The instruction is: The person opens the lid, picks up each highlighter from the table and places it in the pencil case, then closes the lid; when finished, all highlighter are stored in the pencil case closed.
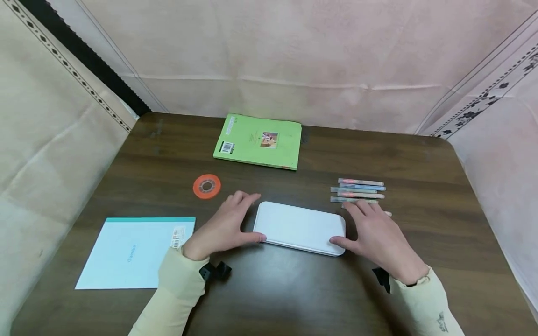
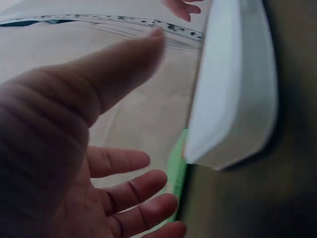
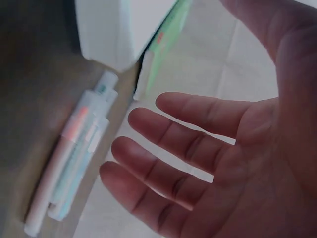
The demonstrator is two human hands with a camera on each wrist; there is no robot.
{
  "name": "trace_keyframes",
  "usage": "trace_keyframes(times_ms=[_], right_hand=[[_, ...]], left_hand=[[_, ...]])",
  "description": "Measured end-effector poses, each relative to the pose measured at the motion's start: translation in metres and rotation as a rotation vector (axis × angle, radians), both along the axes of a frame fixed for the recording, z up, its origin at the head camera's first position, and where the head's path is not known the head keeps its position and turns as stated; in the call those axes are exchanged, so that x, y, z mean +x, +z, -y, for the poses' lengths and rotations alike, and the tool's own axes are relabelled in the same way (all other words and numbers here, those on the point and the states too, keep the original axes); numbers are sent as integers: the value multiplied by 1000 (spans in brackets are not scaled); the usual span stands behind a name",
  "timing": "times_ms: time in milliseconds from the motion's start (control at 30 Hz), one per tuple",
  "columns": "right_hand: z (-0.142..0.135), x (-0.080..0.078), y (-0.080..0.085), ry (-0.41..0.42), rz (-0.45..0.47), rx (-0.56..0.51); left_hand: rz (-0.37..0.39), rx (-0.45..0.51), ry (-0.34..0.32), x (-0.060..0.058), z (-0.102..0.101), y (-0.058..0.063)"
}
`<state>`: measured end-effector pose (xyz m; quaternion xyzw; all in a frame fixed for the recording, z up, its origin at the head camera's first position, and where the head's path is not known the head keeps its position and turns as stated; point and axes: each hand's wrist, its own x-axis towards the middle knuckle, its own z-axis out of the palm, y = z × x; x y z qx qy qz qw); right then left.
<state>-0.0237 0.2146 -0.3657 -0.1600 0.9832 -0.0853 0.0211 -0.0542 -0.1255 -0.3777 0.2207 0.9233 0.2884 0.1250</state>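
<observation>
A white flat case (image 1: 300, 228) with rounded corners lies on the table in front of me, slightly turned. My left hand (image 1: 229, 226) is at its left end, thumb near the front corner and fingers spread. At the right end my right hand (image 1: 378, 238) is held the same way, its fingertips over the nearest pens (image 1: 357, 189). In the left wrist view a gap shows between the left hand (image 2: 64, 119) and the case (image 2: 218, 89). The right wrist view shows the right hand (image 3: 247, 168) with relaxed fingers, apart from the case (image 3: 114, 29) and pens (image 3: 69, 153).
A light blue notebook (image 1: 126, 261) lies at the left, partly under the left forearm. Behind the left hand is an orange ring-shaped roll (image 1: 198, 186). Farther back lies a green book (image 1: 248, 140). Pale cloth (image 1: 269, 51) hangs around the dark wooden table (image 1: 269, 298).
</observation>
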Motion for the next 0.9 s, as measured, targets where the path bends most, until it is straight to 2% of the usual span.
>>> trace_keyframes(times_ms=[200,300,567,900], right_hand=[[6,6,-11,65,9,21],[9,7,-15,107,-11,8],[7,7,-19,172,-56,19],[7,-1,-21,214,-34,35]], left_hand=[[129,9,4,1,0,-19],[163,-1,15,-1,-1,-26],[128,24,2,-5,-10,-40],[72,-18,11,-6,-13,-45]])
